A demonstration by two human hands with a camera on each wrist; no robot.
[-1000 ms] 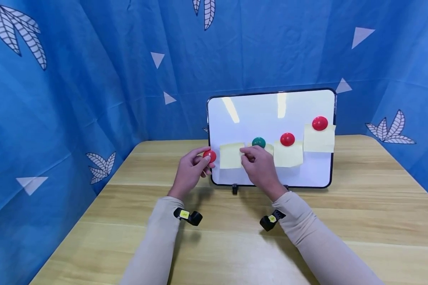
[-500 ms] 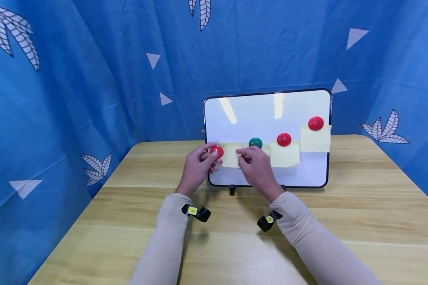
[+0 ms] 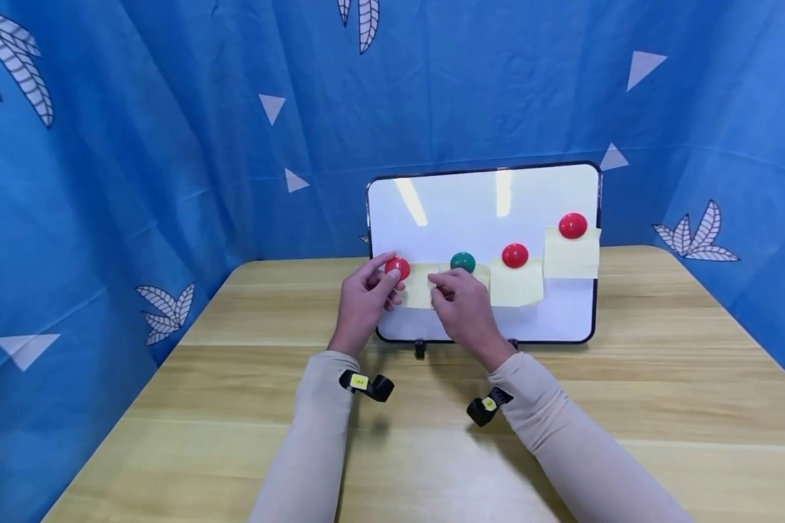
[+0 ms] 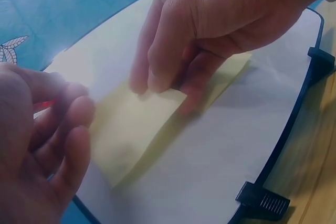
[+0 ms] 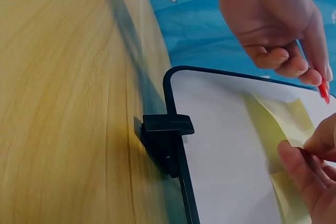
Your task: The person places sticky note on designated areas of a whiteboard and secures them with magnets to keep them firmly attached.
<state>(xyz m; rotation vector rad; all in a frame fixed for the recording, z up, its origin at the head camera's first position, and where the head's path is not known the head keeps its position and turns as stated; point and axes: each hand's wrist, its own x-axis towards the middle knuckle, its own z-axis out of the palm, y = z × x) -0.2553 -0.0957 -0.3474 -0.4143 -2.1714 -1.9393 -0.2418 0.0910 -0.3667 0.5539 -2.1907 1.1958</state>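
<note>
My left hand (image 3: 363, 298) pinches a round red magnet (image 3: 397, 269) by its rim at the upper left of the leftmost yellow sticky note (image 3: 417, 292). In the right wrist view that magnet (image 5: 324, 92) is edge-on, seemingly just off the whiteboard (image 3: 458, 211). With thumb and fingertips, my right hand (image 3: 466, 309) pinches the right edge of the same note (image 4: 134, 129), which curls away from the board along its lower side. A second note, under a green magnet (image 3: 462, 261), is partly hidden behind my right hand.
Further right, a red magnet (image 3: 514, 255) tops another note (image 3: 517, 285), and a higher red magnet (image 3: 572, 225) tops the rightmost note (image 3: 571, 256). Black feet (image 3: 420, 349) support the board on the wooden table (image 3: 661, 349). A blue curtain (image 3: 497, 87) hangs behind.
My left hand has brought the red magnet rightward and up, from the board's left edge to the leftmost note's upper left. My right hand stays at that note's right edge. The view has shifted slightly.
</note>
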